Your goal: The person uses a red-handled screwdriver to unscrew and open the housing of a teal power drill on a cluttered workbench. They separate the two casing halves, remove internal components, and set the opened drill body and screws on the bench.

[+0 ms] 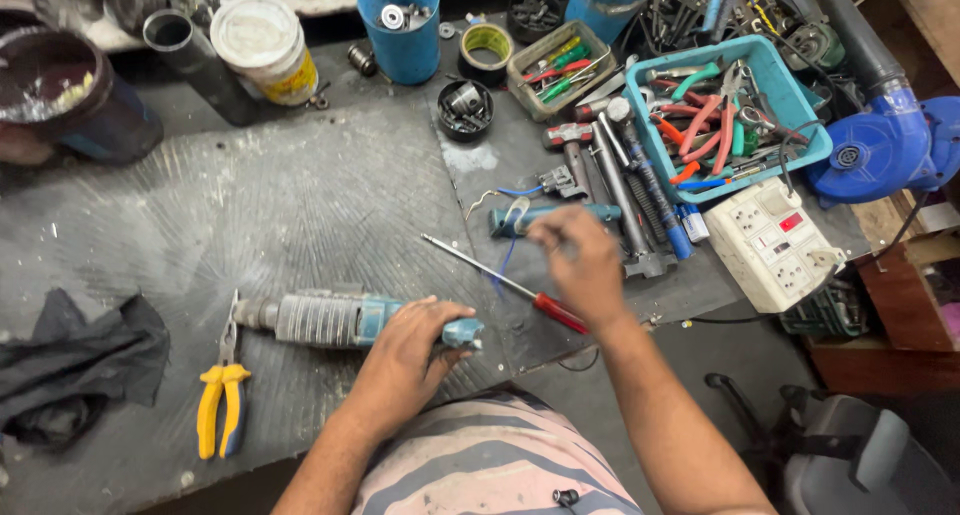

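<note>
The left hand (405, 355) lies closed over the rear end of a teal and grey power tool body (340, 320), which rests on its side on the dark rubber-matted surface (300, 205), its metal nose pointing left. The right hand (580, 260) is raised above the surface, fingers pinched together near a separate teal handle piece (555, 218) with loose blue and white wires trailing from it; motion blur hides whether the grip holds a small part, so I cannot tell. A red-handled screwdriver (510, 287) lies on the surface between the two hands, partly under the right wrist. Yellow-handled pliers (222, 395) lie just left of the tool's nose, and a black cloth (80, 365) sits at the left edge. Farther back stand a blue tray (790, 85) of pliers and cutters, a white socket strip (770, 240) and a blue cup (402, 30). Judgement: the tool appears dismantled, handle section separated with wiring exposed; no reassembly is evident, so most work remains.
</note>
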{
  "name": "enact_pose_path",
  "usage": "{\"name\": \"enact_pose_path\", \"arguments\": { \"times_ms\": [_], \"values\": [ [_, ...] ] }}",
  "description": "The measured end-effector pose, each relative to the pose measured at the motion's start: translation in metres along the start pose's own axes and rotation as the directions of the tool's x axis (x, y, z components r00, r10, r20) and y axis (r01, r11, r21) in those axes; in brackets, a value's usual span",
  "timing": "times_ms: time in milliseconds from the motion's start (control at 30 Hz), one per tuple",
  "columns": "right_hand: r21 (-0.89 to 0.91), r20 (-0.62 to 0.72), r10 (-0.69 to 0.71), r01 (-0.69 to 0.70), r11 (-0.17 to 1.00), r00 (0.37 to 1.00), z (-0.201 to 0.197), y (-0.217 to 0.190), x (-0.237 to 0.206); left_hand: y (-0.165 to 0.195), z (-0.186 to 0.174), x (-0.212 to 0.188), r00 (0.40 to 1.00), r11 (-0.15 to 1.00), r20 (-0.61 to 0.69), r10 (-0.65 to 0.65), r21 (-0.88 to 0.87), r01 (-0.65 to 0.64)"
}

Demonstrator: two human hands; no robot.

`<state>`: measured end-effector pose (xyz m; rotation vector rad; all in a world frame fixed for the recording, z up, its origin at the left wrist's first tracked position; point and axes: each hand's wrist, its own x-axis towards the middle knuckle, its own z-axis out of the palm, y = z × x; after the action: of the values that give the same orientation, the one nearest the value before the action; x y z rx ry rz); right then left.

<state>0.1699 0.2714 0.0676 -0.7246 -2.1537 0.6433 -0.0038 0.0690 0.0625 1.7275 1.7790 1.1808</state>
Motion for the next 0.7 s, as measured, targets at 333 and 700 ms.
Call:
{"name": "enact_pose_path", "arguments": {
  "times_ms": [333, 700],
  "values": [
    [-0.063, 0.015, 0.111, -0.109, 0.992, 0.994, 0.028, 0.044, 0.050, 0.005, 0.003, 0.007, 0.995, 0.998, -0.083, 0.052, -0.035, -0.055],
    [0.256, 0.517, 0.357, -0.539, 0.803, 0.777, 0.016, -0.027, -0.058, 0.045, -0.093, 0.017, 0.876, 0.881, -0.483, 0.013, -0.408, -0.238]
  ]
}}
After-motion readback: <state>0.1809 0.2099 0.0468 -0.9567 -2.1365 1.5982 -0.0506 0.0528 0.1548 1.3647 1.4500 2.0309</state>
